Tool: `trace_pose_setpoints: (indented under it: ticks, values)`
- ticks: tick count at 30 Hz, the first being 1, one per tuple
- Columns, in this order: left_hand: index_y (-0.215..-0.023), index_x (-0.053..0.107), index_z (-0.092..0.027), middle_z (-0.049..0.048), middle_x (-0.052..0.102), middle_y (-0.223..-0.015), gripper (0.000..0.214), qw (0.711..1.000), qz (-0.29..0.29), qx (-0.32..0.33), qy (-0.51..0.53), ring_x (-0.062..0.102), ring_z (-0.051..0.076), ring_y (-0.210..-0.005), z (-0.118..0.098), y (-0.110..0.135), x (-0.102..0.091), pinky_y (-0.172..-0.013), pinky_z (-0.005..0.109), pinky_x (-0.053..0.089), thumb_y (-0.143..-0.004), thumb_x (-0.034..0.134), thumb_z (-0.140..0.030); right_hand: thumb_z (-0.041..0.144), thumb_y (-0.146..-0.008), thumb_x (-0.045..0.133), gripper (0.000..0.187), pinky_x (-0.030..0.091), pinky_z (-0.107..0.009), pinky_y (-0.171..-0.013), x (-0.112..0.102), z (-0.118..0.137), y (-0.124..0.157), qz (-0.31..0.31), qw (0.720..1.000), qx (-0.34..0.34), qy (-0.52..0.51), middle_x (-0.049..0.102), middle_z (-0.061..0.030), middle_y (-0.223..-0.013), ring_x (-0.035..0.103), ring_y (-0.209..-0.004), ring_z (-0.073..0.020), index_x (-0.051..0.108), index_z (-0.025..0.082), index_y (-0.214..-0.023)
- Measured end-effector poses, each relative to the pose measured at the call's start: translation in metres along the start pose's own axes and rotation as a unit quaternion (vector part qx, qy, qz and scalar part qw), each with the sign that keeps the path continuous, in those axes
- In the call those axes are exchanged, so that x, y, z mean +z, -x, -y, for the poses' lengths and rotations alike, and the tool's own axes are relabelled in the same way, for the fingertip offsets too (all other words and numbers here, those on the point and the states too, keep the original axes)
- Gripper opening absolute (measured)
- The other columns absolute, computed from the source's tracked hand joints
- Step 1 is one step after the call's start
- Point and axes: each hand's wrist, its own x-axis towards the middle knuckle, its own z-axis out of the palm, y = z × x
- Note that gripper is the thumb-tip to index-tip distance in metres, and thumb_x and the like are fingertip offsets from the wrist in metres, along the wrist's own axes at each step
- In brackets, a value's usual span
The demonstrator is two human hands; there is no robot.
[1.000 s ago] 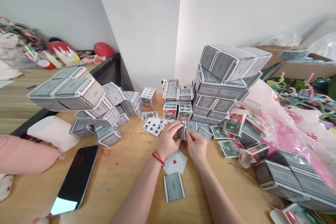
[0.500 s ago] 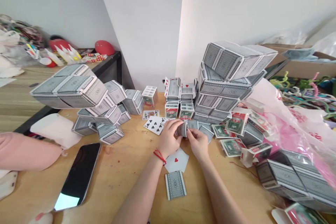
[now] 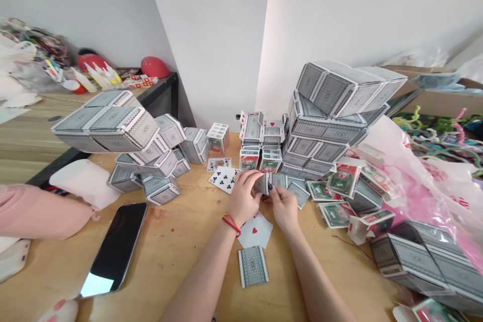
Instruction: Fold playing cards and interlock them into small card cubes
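Observation:
Between my two hands is a grey-backed playing card (image 3: 261, 184), bent or folded. My left hand (image 3: 244, 192), with a red string at the wrist, grips its left side. On its right edge, the fingers of my right hand (image 3: 283, 203) pinch it. Below the hands lie white cards with a red heart (image 3: 254, 231). Nearer me sits a grey-backed card (image 3: 253, 266) with folded edges. Left of my left hand are a six of clubs (image 3: 224, 179) and a face card (image 3: 219, 164). More grey-backed cards (image 3: 298, 194) lie just beyond my right hand.
Blocks built of folded cards rise at left (image 3: 121, 126) and right (image 3: 332, 90). Card boxes (image 3: 335, 214) and a pink-white plastic bag (image 3: 400, 161) crowd the right side. A phone (image 3: 115, 246) lies at left, near a pink roll-shaped object (image 3: 41, 211).
The view has shifted slightly, so everything sits a little further right. Both hands keep hold of the card, with only small finger movement.

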Motion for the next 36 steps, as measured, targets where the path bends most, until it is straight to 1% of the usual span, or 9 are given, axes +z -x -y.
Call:
trace_pose_setpoints:
  ticks: [3, 6, 13, 18, 23, 26, 30, 34, 36]
  values:
    - [-0.111, 0.047, -0.022, 0.0054, 0.048, -0.114, 0.052, 1.0, -0.019, -0.011, -0.008, 0.041, 0.022, -0.112, 0.002, 0.0, 0.002, -0.097, 0.043, 0.035, -0.064, 0.049, 0.001, 0.042, -0.078, 0.046, 0.038, 0.052, -0.034, -0.063, 0.004, 0.003, 0.004, 0.01, 0.999, -0.033, -0.006, 0.067, -0.0096, -0.088, 0.064, -0.069, -0.021, 0.06, 0.015, -0.1]
    - [-0.113, 0.046, -0.023, 0.0055, 0.048, -0.116, 0.053, 1.0, -0.025, -0.016, -0.007, 0.043, 0.021, -0.112, 0.004, 0.001, 0.003, -0.096, 0.042, 0.037, -0.066, 0.047, 0.001, 0.038, -0.075, 0.052, 0.039, 0.05, -0.035, -0.075, 0.006, 0.003, 0.006, 0.001, 0.997, -0.071, 0.038, 0.065, -0.0106, -0.1, 0.062, -0.085, -0.0233, 0.058, 0.015, -0.106]
    - [-0.113, 0.046, -0.022, 0.0051, 0.048, -0.115, 0.051, 1.0, -0.014, -0.004, -0.018, 0.042, 0.02, -0.112, 0.007, 0.002, 0.005, -0.097, 0.04, 0.037, -0.067, 0.046, 0.0, 0.034, -0.076, 0.049, 0.036, 0.05, -0.034, -0.074, 0.004, -0.001, 0.006, -0.024, 0.987, -0.09, 0.132, 0.067, -0.0107, -0.095, 0.064, -0.081, -0.0226, 0.06, 0.015, -0.105]
    - [-0.113, 0.046, -0.022, 0.0053, 0.048, -0.115, 0.052, 1.0, -0.013, 0.001, -0.023, 0.042, 0.02, -0.111, 0.007, 0.003, 0.005, -0.097, 0.041, 0.037, -0.066, 0.048, 0.0, 0.034, -0.077, 0.048, 0.034, 0.05, -0.031, -0.069, 0.004, 0.0, 0.007, -0.04, 0.98, -0.109, 0.161, 0.068, -0.0104, -0.092, 0.065, -0.078, -0.0223, 0.063, 0.015, -0.1]
    - [-0.113, 0.047, -0.022, 0.0057, 0.048, -0.115, 0.052, 1.0, -0.008, 0.007, -0.025, 0.042, 0.022, -0.111, 0.007, 0.003, 0.006, -0.095, 0.044, 0.037, -0.065, 0.051, -0.001, 0.035, -0.077, 0.048, 0.029, 0.05, -0.031, -0.065, 0.003, -0.001, 0.007, -0.033, 0.979, -0.105, 0.17, 0.069, -0.0086, -0.082, 0.064, -0.069, -0.0216, 0.065, 0.017, -0.092]
    - [-0.115, 0.046, -0.023, 0.0054, 0.048, -0.116, 0.053, 1.0, 0.003, 0.013, -0.014, 0.041, 0.022, -0.112, 0.004, 0.003, 0.004, -0.096, 0.044, 0.036, -0.066, 0.05, -0.001, 0.036, -0.074, 0.051, 0.029, 0.05, -0.033, -0.068, 0.003, 0.0, 0.006, -0.04, 0.99, -0.072, 0.113, 0.069, -0.0096, -0.082, 0.064, -0.072, -0.0226, 0.064, 0.016, -0.09]
    - [-0.112, 0.049, -0.025, 0.0054, 0.044, -0.121, 0.048, 0.999, 0.005, 0.004, 0.047, 0.038, 0.022, -0.115, -0.002, 0.001, 0.001, -0.097, 0.043, 0.034, -0.068, 0.05, -0.004, 0.038, -0.074, 0.052, 0.031, 0.051, -0.034, -0.066, 0.003, 0.008, 0.005, -0.007, 0.999, -0.011, -0.044, 0.068, -0.0101, -0.082, 0.064, -0.073, -0.0226, 0.059, 0.015, -0.093]
    - [-0.113, 0.044, -0.023, 0.0067, 0.044, -0.116, 0.042, 0.984, -0.044, -0.094, 0.147, 0.044, 0.019, -0.109, -0.002, 0.001, 0.004, -0.091, 0.036, 0.039, -0.073, 0.048, -0.01, 0.038, -0.071, 0.057, 0.031, 0.051, -0.031, -0.057, 0.003, 0.017, 0.005, 0.051, 0.989, 0.033, -0.133, 0.067, -0.0063, -0.068, 0.064, -0.062, -0.0201, 0.055, 0.014, -0.089]
    - [-0.112, 0.041, -0.021, 0.0066, 0.047, -0.109, 0.04, 0.975, -0.063, -0.148, 0.155, 0.048, 0.017, -0.102, 0.0, 0.001, 0.006, -0.086, 0.033, 0.041, -0.074, 0.051, -0.016, 0.037, -0.069, 0.058, 0.029, 0.051, -0.03, -0.055, 0.005, 0.018, 0.006, 0.087, 0.983, 0.038, -0.154, 0.065, -0.0029, -0.062, 0.063, -0.058, -0.0187, 0.052, 0.016, -0.088]
